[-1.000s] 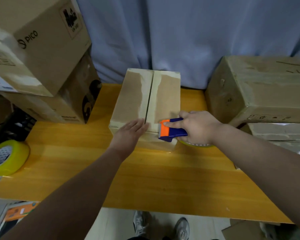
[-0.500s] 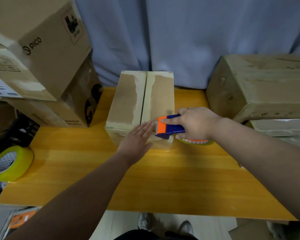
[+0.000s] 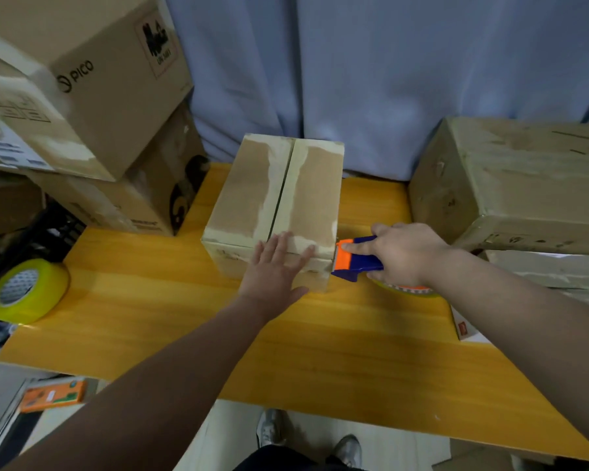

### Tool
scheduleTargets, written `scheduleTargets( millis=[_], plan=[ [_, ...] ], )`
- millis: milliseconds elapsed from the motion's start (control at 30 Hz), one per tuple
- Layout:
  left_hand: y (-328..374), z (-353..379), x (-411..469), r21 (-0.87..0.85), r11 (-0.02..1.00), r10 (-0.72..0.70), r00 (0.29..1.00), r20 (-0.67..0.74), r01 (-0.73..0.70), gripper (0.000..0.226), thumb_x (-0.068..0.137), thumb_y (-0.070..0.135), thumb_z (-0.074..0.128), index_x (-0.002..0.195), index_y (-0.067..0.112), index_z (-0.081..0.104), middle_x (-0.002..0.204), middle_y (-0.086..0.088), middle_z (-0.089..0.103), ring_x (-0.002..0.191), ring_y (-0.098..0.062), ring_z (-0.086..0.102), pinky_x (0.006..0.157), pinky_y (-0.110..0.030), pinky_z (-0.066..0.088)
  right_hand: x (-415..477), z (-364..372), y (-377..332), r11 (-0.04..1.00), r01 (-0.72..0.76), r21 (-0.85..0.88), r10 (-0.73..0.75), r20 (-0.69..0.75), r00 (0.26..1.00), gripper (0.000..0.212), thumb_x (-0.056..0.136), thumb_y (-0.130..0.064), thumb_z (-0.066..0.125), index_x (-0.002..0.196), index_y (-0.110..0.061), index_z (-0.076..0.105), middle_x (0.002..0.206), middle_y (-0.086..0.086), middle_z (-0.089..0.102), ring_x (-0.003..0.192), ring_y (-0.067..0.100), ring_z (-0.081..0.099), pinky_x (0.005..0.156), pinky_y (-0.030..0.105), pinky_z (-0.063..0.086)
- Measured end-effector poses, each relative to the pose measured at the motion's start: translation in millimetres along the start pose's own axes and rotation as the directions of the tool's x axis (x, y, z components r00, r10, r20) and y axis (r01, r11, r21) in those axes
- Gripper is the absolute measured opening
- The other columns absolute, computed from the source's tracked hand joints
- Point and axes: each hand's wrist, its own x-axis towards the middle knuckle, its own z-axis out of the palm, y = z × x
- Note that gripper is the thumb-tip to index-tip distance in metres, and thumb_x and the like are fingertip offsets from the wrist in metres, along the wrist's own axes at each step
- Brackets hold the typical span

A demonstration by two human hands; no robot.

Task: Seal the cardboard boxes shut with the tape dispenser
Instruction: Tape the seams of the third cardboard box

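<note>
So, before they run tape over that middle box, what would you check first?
1. Flaps of the middle box closed along the seam: ok.
2. Left hand pressing flat on the box's near edge: ok.
3. Right hand gripping the tape dispenser: ok.
4. Dispenser head lined up with the seam: not ok, it sits at the box's near right corner.
5. Tape end free to stick: cannot tell.

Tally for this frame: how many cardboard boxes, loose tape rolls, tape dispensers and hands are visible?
Cardboard boxes: 5 (two stacked left, one centre, two stacked right)
Loose tape rolls: 1
Tape dispensers: 1
Hands: 2 (left hand, right hand)
Total: 9
Dim brown shape far left is unclear, so not counted.
</note>
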Motion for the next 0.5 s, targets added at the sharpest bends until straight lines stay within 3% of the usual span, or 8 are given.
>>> scheduleTargets(
  millis=[67, 200, 367, 500],
  plan=[
    [20.4, -0.8, 4.1, -0.021, 0.999, -0.031, 1.000, 0.002, 0.031, 0.079, 0.094, 0.056, 0.041, 0.151, 0.034, -0.010, 0.159, -0.014, -0.013, 0.146, -0.035, -0.011, 0.117, -0.046, -0.004, 0.3, 2.4, -0.6, 1.000, 0.002, 0.001, -0.002, -0.004, 1.000, 0.061, 0.096, -0.051, 0.043, 0.148, -0.050, 0.010, 0.125, 0.001, 0.044, 0.106, 0.025, 0.050, 0.076, 0.033, 0.047],
    [22.1, 1.0, 5.8, -0.026, 0.995, 0.096, 0.994, -0.055, -0.097, 0.077, 0.098, 0.045, 0.040, 0.152, 0.019, -0.009, 0.161, 0.001, -0.010, 0.147, -0.014, -0.010, 0.117, -0.033, -0.007, 0.2, 6.0, 0.8, 1.000, 0.003, 0.013, -0.002, -0.018, 1.000, 0.063, 0.096, -0.051, 0.044, 0.148, -0.049, 0.009, 0.126, 0.001, 0.045, 0.107, 0.024, 0.050, 0.071, 0.030, 0.045],
    [-38.4, -1.2, -13.3, 0.058, 0.998, -0.034, 0.999, -0.020, 0.035, 0.075, 0.100, 0.045, 0.035, 0.151, 0.017, -0.012, 0.161, 0.001, -0.009, 0.147, -0.013, -0.009, 0.118, -0.032, -0.008, 0.6, 6.4, 1.3, 1.000, 0.000, 0.016, 0.001, -0.015, 1.000, 0.062, 0.096, -0.050, 0.044, 0.148, -0.048, 0.011, 0.126, 0.002, 0.045, 0.107, 0.025, 0.051, 0.068, 0.030, 0.042],
    [-7.6, -2.0, -6.8, 0.010, 0.998, -0.062, 0.998, -0.032, 0.062, 0.081, 0.097, 0.052, 0.035, 0.150, 0.014, -0.013, 0.160, -0.001, -0.011, 0.147, -0.016, -0.011, 0.120, -0.035, -0.005, -0.6, 3.0, -1.7, 1.000, -0.007, 0.005, 0.007, -0.003, 1.000, 0.062, 0.097, -0.049, 0.044, 0.149, -0.047, 0.011, 0.125, 0.004, 0.045, 0.107, 0.027, 0.051, 0.073, 0.033, 0.047]
  ],
)
